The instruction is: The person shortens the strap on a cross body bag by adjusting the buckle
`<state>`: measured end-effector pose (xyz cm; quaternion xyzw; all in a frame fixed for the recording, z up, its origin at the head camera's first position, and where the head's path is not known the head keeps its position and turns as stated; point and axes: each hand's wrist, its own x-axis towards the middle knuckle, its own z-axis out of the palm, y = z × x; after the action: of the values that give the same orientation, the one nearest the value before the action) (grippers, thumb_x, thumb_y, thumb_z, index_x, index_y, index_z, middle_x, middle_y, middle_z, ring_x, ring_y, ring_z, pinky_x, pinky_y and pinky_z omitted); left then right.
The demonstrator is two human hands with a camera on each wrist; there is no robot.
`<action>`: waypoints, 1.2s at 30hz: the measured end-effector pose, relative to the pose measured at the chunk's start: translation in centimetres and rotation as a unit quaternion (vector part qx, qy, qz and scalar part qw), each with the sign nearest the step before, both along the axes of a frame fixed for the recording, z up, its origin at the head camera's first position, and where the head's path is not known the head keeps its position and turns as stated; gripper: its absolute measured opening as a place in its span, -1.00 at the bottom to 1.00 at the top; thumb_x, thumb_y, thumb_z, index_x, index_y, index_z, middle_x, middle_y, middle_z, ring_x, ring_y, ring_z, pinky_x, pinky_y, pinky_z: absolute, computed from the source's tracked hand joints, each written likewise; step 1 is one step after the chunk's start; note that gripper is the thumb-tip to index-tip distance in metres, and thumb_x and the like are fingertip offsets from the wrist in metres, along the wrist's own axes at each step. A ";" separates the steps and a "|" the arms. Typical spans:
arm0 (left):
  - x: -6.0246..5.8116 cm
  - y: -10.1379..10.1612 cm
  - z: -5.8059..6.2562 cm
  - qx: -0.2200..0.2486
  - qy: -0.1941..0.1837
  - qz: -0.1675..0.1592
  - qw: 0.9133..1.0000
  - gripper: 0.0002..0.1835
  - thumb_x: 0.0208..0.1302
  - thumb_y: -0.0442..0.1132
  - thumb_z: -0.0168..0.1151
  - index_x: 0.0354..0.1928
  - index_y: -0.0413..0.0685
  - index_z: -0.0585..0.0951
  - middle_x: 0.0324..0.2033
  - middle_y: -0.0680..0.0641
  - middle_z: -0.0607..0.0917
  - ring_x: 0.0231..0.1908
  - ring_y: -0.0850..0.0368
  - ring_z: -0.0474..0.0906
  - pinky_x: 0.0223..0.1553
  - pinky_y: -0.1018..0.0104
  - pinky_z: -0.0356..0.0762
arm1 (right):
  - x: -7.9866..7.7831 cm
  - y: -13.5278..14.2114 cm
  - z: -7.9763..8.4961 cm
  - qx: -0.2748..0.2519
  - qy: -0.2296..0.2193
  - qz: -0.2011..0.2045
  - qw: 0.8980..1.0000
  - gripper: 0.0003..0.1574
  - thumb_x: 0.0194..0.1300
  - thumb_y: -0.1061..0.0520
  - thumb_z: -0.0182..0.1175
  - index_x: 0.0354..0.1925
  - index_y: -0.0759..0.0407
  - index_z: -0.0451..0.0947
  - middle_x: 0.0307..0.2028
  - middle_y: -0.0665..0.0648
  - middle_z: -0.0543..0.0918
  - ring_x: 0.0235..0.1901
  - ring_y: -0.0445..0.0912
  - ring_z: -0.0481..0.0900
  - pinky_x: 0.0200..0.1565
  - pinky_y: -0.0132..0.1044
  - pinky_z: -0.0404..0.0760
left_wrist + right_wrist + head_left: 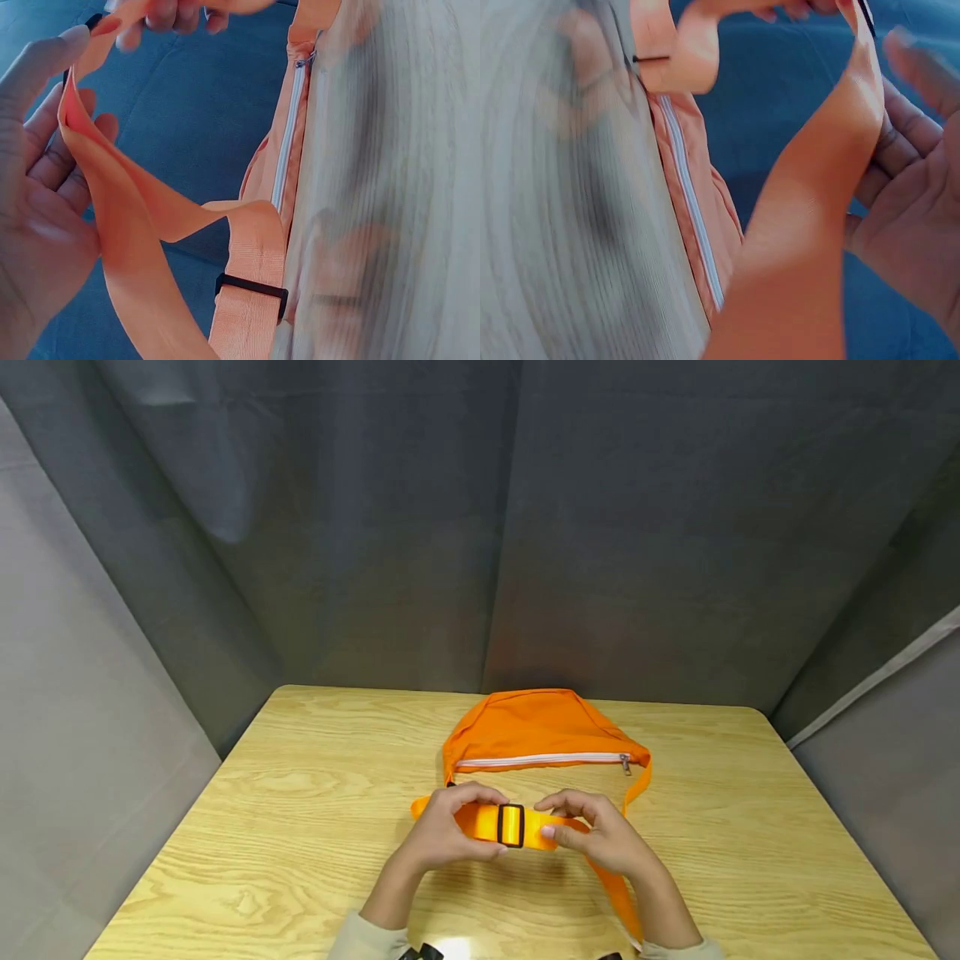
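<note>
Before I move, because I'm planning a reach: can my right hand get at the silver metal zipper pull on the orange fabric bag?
Probably yes: the zipper pull lies uncovered beyond your right hand, though that hand seems to hold the flat orange webbing strap and may need freeing.

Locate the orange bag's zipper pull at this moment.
In the head view, the zipper pull lies at the right end of the white zipper, beyond the right hand.
</note>
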<state>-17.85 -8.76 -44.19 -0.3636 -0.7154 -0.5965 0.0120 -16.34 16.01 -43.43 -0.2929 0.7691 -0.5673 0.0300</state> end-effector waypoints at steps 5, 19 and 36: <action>0.9 0.1 1.7 -0.004 0.027 0.000 1.000 -0.51 -0.27 -0.49 0.51 -0.15 -0.27 0.62 -0.24 -0.14 0.66 -0.24 0.06 0.57 -0.23 0.20 0.56 | -0.2 -0.2 -0.5 -0.049 -0.005 0.017 0.999 -0.90 0.28 0.33 0.12 -0.24 0.29 0.56 -0.34 0.19 0.61 -0.41 -0.04 0.53 -0.38 -0.20 0.57; -0.3 0.3 -0.5 -0.027 0.089 0.010 0.996 -0.50 -0.24 -0.32 0.55 -0.12 -0.11 0.64 -0.27 0.00 0.66 -0.32 0.19 0.54 -0.36 0.35 0.54 | -0.4 -1.3 -1.8 -0.110 -0.020 0.010 0.994 -0.92 0.25 0.39 0.13 -0.29 0.39 0.55 -0.47 0.26 0.60 -0.50 -0.11 0.51 -0.48 -0.22 0.54; 0.5 0.7 0.5 -0.022 0.071 0.005 0.997 -0.52 -0.29 -0.45 0.53 -0.17 -0.22 0.64 -0.32 -0.08 0.66 -0.36 0.14 0.55 -0.39 0.32 0.56 | -0.4 -0.9 -2.0 -0.111 -0.004 0.016 0.994 -0.91 0.24 0.41 0.13 -0.31 0.34 0.57 -0.40 0.21 0.62 -0.42 -0.12 0.49 -0.41 -0.26 0.52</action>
<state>-17.32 -8.05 -43.66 -0.4016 -0.7275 -0.5533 0.0573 -16.72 15.14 -45.38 -0.3044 0.6966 -0.6496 0.0098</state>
